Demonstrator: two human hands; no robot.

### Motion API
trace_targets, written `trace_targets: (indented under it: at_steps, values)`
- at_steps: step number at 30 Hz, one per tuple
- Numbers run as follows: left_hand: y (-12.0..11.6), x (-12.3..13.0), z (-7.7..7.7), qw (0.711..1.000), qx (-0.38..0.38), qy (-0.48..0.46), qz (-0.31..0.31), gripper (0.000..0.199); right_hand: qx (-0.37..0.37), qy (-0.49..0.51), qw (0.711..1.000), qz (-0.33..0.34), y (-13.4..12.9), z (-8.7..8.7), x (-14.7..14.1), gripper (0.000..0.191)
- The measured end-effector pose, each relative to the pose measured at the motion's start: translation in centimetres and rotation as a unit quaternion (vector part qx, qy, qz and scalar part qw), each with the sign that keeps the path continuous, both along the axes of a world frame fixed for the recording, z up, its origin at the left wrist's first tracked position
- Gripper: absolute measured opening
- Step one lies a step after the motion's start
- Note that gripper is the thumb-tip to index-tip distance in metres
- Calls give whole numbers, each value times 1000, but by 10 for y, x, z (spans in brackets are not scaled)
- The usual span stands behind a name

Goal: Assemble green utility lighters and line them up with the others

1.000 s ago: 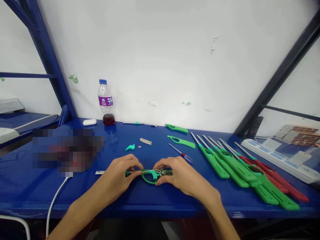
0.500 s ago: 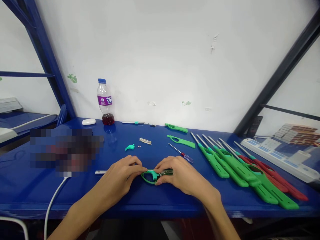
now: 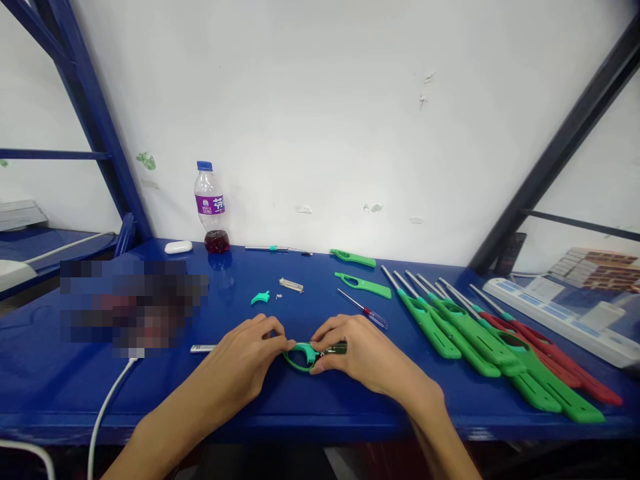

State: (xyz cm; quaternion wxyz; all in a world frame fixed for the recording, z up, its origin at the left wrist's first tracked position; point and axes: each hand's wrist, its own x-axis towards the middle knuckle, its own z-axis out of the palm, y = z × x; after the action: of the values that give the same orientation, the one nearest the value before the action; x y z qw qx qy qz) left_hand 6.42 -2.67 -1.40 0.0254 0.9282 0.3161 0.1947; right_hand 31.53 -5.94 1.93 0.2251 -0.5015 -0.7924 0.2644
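A green lighter body (image 3: pixel 299 366) with a teal trigger (image 3: pixel 309 353) lies low on the blue table between my hands. My left hand (image 3: pixel 255 350) pinches its left end, and a metal tube (image 3: pixel 201 349) sticks out beyond that hand. My right hand (image 3: pixel 357 350) grips the right part near the trigger, its fingers partly covering a dark green piece (image 3: pixel 336 348). Beyond my hands lie a loose teal trigger (image 3: pixel 260 297), a tiny white part (image 3: pixel 279 297) and a pale fuel tank (image 3: pixel 291 285). A screwdriver (image 3: pixel 374 317) rests beyond my right hand.
Two green shells (image 3: pixel 364 285) lie toward the wall (image 3: pixel 320 120). Several green and red lighters (image 3: pixel 475 337) and a white power strip (image 3: pixel 560 320) are at right. A bottle (image 3: pixel 211 207), a white case (image 3: pixel 179 247) and a white cable (image 3: pixel 107 400) are at left.
The whole view has shifted slightly. Both hands keep their hold on the green lighter body, with only slight finger movement around the trigger.
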Motion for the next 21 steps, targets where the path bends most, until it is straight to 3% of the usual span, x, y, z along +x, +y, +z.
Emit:
trace_targets:
  at_steps: [9, 21]
  values:
    - [-2, 0, -4, 1000, -2, 2, 11, 52, 21, -17, 1000, 3, -3, 1, -2, 7]
    - [-23, 3, 13, 999, -25, -27, 36, 43, -3, 11, 1000, 9, -1, 0, 0, 5]
